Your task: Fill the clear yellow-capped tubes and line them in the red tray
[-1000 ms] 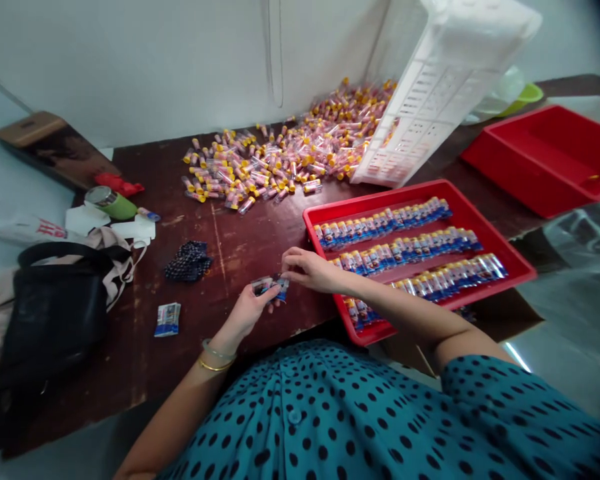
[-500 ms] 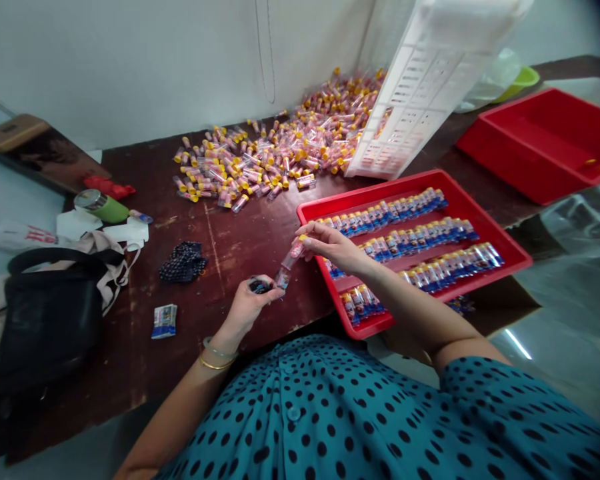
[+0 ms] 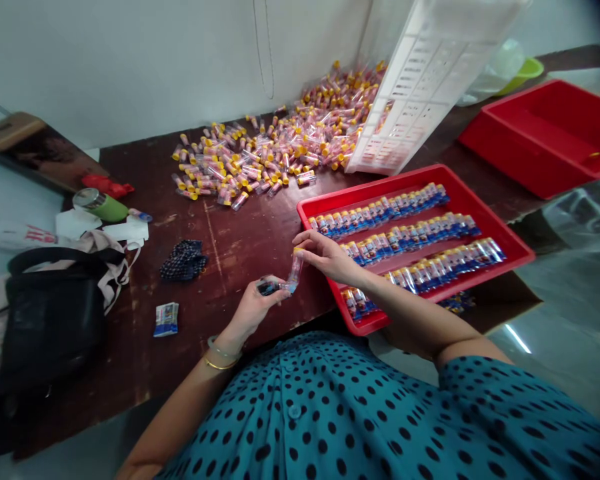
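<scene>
My right hand (image 3: 330,259) pinches a small clear tube (image 3: 296,268) with pink contents by its yellow-capped top end. The tube slants down toward my left hand (image 3: 255,307), which is closed on a small printed plastic sleeve (image 3: 289,287). The tube's lower end is at the sleeve, and I cannot tell how far inside it is. Something dark (image 3: 267,287) sits in the curl of my left hand, too blurred to name. Beside my right forearm lies a red tray (image 3: 314,208) with rows of yellow-capped tubes in blue printed sleeves (image 3: 420,233).
A heap of yellow-capped tubes (image 3: 260,163) lies against the wall. Behind the tray a white plastic crate (image 3: 405,100) leans, with a red bin (image 3: 500,147) to its right. At left are a stack of sleeves (image 3: 166,319), dark patterned cloth (image 3: 184,260), green cup (image 3: 105,205) and black bag (image 3: 50,320).
My right hand has moved slightly down and left with the tube, which now stands steeper and lower at the sleeve. My left hand has shifted a little to the right.
</scene>
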Demonstrator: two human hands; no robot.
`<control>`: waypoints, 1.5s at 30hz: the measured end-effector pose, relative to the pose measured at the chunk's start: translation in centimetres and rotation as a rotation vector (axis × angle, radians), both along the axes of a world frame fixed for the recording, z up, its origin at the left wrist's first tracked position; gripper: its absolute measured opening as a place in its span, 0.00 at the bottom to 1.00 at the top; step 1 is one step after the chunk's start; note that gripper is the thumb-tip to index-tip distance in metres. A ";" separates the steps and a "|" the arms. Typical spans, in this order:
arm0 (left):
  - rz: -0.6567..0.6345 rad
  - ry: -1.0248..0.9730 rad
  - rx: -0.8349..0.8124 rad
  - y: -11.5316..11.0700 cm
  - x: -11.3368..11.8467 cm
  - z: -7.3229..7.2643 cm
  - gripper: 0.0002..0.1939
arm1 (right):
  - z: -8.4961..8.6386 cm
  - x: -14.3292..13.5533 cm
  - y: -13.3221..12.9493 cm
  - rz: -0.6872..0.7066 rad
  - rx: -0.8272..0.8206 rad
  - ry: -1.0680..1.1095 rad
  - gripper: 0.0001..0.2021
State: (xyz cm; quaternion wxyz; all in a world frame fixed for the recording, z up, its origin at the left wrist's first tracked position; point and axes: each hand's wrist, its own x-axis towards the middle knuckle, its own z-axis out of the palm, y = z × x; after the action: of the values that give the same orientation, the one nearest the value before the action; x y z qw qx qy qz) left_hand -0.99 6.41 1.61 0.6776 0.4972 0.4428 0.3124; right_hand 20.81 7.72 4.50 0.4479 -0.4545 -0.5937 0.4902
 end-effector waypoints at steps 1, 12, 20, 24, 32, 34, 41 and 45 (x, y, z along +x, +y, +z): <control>-0.004 -0.009 -0.031 -0.2 0.2 0.0 0.13 | -0.2 -0.3 -0.5 -0.061 0.028 -0.021 0.09; -0.079 -0.306 -0.528 -1.1 1.3 0.4 0.17 | -2.9 -2.3 -4.6 -0.100 -0.170 0.335 0.12; -0.027 -0.214 -0.349 -0.9 1.0 0.5 0.17 | -2.2 -2.4 -5.3 -0.108 -0.126 0.290 0.10; 0.055 -0.180 -0.241 -1.1 1.1 0.7 0.15 | -2.0 -2.5 -5.4 -0.146 -0.026 0.116 0.12; 0.101 -0.186 -0.176 -1.0 1.8 0.9 0.14 | -2.1 -2.5 -5.1 -0.182 0.031 0.037 0.10; 0.094 -0.195 -0.169 -0.9 1.8 1.0 0.13 | -1.9 -2.4 -5.0 -0.181 0.055 0.015 0.08; 0.085 -0.196 -0.162 -0.7 2.0 0.8 0.12 | -1.8 -1.9 -4.9 -0.188 0.074 -0.011 0.06; 0.097 -0.172 -0.182 -0.8 2.1 0.9 0.13 | -1.9 -2.2 -5.0 -0.167 0.035 0.012 0.07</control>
State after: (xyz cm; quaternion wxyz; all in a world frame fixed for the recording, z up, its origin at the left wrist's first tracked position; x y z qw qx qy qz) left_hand 1.10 5.63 2.54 0.7394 0.3832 0.4331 0.3448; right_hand 18.59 2.72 2.56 0.4986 -0.4914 -0.5594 0.4437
